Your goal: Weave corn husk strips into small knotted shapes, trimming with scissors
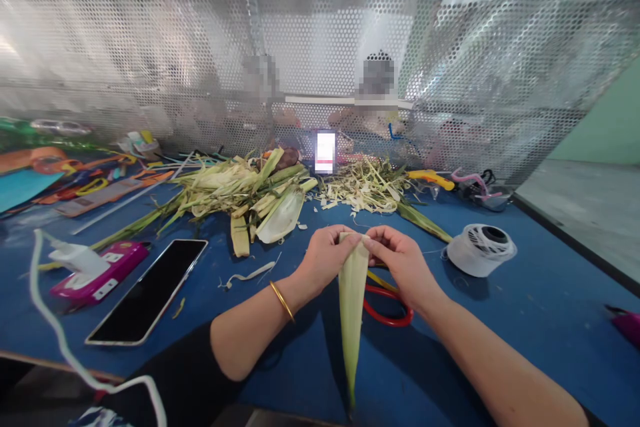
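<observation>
Husk leaf (353,300), broad end up, hangs over the blue table (540,327), its top edge pinched between thumb and fingers of both my left hand (327,253) and my right hand (397,253). A red loop (393,323) lies near my right wrist; a white spool (473,255) stands farther right.

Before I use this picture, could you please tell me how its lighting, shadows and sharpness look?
Head view: the small screen glares nearly white; head view: soft shadows darken the tabletop by the white spool and held husk; head view: the phone looks crisp, while shapes behind the perforated panel are hazy and partly pixelated.
</observation>
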### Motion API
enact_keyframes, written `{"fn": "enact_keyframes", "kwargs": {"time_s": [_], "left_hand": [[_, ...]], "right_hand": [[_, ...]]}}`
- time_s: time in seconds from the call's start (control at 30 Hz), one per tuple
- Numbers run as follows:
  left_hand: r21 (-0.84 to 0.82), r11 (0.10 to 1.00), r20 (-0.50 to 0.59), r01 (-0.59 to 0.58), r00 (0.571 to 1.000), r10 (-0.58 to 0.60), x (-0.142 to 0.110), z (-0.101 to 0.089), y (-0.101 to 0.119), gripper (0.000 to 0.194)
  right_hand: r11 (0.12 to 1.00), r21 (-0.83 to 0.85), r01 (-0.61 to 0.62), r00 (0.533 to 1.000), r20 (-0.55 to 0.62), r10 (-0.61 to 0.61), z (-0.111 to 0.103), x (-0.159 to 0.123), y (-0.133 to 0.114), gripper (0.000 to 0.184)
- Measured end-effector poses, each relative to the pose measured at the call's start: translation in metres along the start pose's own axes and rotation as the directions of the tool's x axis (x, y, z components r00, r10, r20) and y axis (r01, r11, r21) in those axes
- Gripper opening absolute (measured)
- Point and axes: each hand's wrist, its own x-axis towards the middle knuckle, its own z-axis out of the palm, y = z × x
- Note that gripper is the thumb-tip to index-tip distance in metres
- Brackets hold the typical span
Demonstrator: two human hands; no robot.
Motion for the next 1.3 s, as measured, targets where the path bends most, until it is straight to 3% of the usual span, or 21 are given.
{"fn": "enact_keyframes", "kwargs": {"time_s": [0.1,0.27,0.47,0.7,0.87,0.97,1.07,1.2,1.3], "left_hand": [[-0.084,0.996,-0.010,0.034,0.999,-0.035,-0.002,0.002,-0.001,0.018],[-0.327,0.922,0.047,0.206,0.978,-0.202,-0.006,0.011,-0.006,0.022],[-0.338,0.928,-0.037,0.156,0.983,-0.179,-0.006,0.016,-0.011,0.022],[-0.329,0.930,-0.036,0.165,0.982,-0.187,-0.003,0.014,-0.015,0.029],[-0.342,0.919,-0.018,0.197,0.976,-0.215,-0.001,0.013,-0.016,0.031],[-0.338,0.921,-0.033,0.192,0.976,-0.216,0.000,0.012,-0.017,0.030],[-0.343,0.928,-0.057,0.146,0.983,-0.175,0.001,0.012,-0.018,0.029],[-0.257,0.961,-0.113,0.103,0.984,-0.135,0.003,0.011,-0.022,0.029],[-0.136,0.989,-0.143,0.064,0.986,-0.084,0.005,0.009,-0.027,0.031]], "right_hand": [[0.999,0.030,-0.019,1.000,-0.019,0.020,0.000,0.000,0.002,0.031],[0.995,-0.074,0.061,0.995,-0.076,-0.067,0.000,0.000,0.005,0.028],[0.975,-0.188,0.122,0.990,-0.052,-0.134,0.003,-0.001,0.006,0.025],[0.810,-0.493,0.318,0.929,-0.008,-0.370,0.000,-0.006,0.008,0.015],[0.718,-0.548,0.429,0.863,0.014,-0.506,0.000,-0.009,0.007,0.012],[0.839,-0.423,0.342,0.919,-0.036,-0.393,0.002,-0.008,0.005,0.013],[0.983,-0.151,0.106,0.992,-0.053,-0.115,0.005,-0.006,0.003,0.027],[0.983,0.091,-0.161,0.987,0.012,0.160,0.009,-0.007,0.001,0.037],[0.986,0.069,-0.154,0.987,0.062,0.150,0.012,-0.009,0.000,0.036]]}}
